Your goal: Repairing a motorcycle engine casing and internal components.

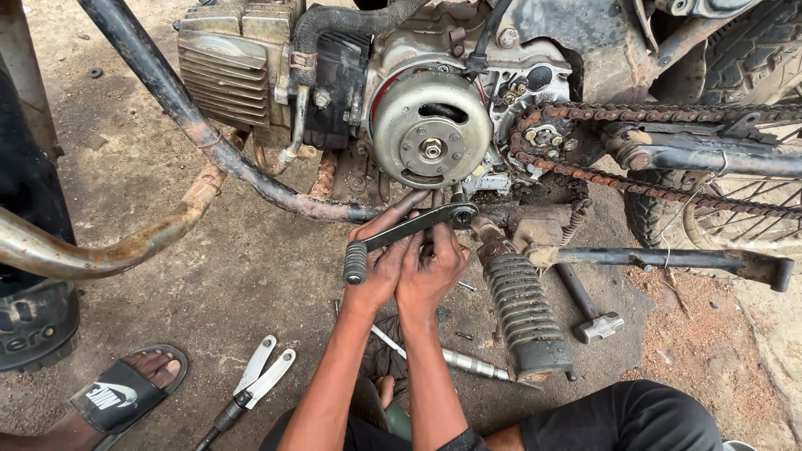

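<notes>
Greasy steel gear lever (409, 230) sits right under the round silver flywheel (430, 129), its long axis running from the rubber-tipped end at 8 o'clock up to the clamp end at 2 o'clock, on the engine's shaft. Left hand (380, 259) is wrapped around the lever's middle; right hand (430, 267) sits just beside it, fingers curled up at the clamp end (can't tell what they pinch). Right is nearer the shaft. Hammer (589, 313) lies at 4 o'clock, pliers (255, 384) at 7 on the dirt floor.
</notes>
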